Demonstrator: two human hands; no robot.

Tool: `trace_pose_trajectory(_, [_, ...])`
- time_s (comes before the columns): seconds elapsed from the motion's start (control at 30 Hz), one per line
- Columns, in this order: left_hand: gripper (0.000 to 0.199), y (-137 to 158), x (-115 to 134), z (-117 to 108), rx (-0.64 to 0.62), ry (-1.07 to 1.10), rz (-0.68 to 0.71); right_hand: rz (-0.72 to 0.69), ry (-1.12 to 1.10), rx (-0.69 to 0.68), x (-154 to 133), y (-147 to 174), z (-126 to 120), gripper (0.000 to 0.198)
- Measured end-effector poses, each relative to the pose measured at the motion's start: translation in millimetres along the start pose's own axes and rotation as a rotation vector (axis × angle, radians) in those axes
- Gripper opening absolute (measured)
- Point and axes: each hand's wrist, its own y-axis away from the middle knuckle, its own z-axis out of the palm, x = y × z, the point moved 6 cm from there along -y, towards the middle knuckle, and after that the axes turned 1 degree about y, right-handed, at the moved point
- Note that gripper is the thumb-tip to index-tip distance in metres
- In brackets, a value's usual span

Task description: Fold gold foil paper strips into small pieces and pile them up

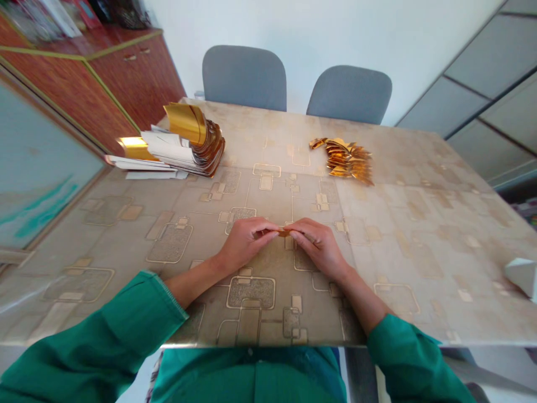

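Note:
Between my two hands, near the middle of the table, is a small folded piece of gold foil paper (285,233). My left hand (247,238) pinches its left end with thumb and fingers. At the other end, my right hand (315,242) pinches it the same way. Most of the piece is hidden by my fingertips. Farther back on the right lies a heap of folded gold foil pieces (347,160). A stack of gold foil and white paper sheets (184,143), bent over and fanned, sits at the back left.
A patterned cloth (390,235) covers the table (251,319). Two grey chairs (244,77) stand behind its far edge, against the white wall. At the right edge is a white object (522,275), partly cut off. A wooden cabinet (130,78) stands at the back left.

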Motion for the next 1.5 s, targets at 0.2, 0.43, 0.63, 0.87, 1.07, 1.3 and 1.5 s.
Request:
trace_pose_trajectory(0.2, [0.019, 1.4, -0.7, -2.4, 0.042, 0.047, 0.051, -0.014, 0.018, 0.112, 0.8, 0.3, -5.5, 0.014])
trace_pose_trajectory(0.43, [0.016, 1.5, -8.5, -10.3, 0.141, 0.097, -0.083, -0.019, -0.015, 0.166, 4.0, 4.5, -12.2, 0.015])
trace_pose_trajectory(0.63, [0.020, 2.1, -7.1, -14.9, 0.134, 0.017, 0.049, 0.015, -0.068, 0.125, 1.5, 4.5, -11.6, 0.017])
trace_pose_trajectory(0.87, [0.016, 3.4, -6.9, -9.4, 0.163, 0.158, -0.069, 0.044, -0.069, 0.000, -4.6, 2.4, -2.3, 0.022])
trace_pose_trajectory(1.07, [0.034, 9.8, -15.0, 6.3, 0.161, 0.503, -0.319, 0.021, 0.005, 0.023, -1.4, 1.6, 5.3, 0.030])
trace_pose_trajectory(1.3, [0.036, 10.8, -9.6, 15.4, 0.102, 0.595, -0.324, 0.025, -0.012, 0.056, -2.1, 1.4, 9.2, 0.036])
trace_pose_trajectory(1.5, [0.032, 10.3, -6.0, 21.8, 0.050, 0.660, -0.322, 0.053, -0.088, 0.036, -3.8, 1.6, 11.8, 0.028])
